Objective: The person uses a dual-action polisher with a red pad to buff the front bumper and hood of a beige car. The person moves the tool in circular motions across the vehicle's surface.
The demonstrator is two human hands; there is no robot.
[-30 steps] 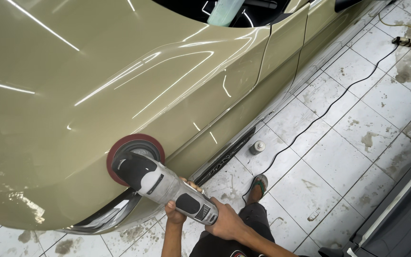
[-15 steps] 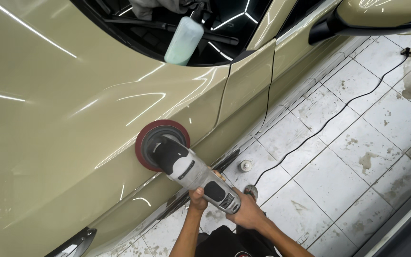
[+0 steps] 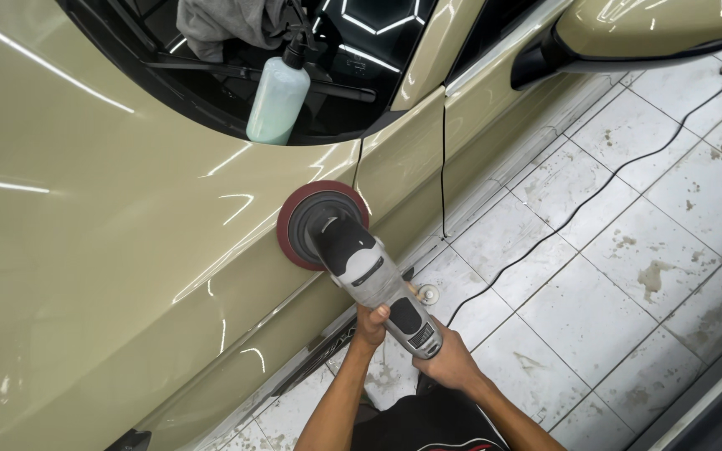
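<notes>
A grey and black electric polisher (image 3: 373,280) with a round dark red pad (image 3: 298,225) presses against the side of an olive-beige car (image 3: 110,250), just below the windscreen corner. My left hand (image 3: 371,322) grips the polisher's body from the left side. My right hand (image 3: 449,361) holds its rear handle. Its black power cord (image 3: 570,217) trails over the tiled floor to the upper right.
A pale green spray bottle (image 3: 277,96) and a grey cloth (image 3: 227,25) rest at the base of the windscreen. The wing mirror (image 3: 628,33) juts out at upper right. A small white container (image 3: 429,294) stands on the stained white floor tiles (image 3: 645,276) by the sill.
The polisher has travelled along the car's panel toward the windscreen, and my view has followed it. The bottle and wing mirror have come fully into sight.
</notes>
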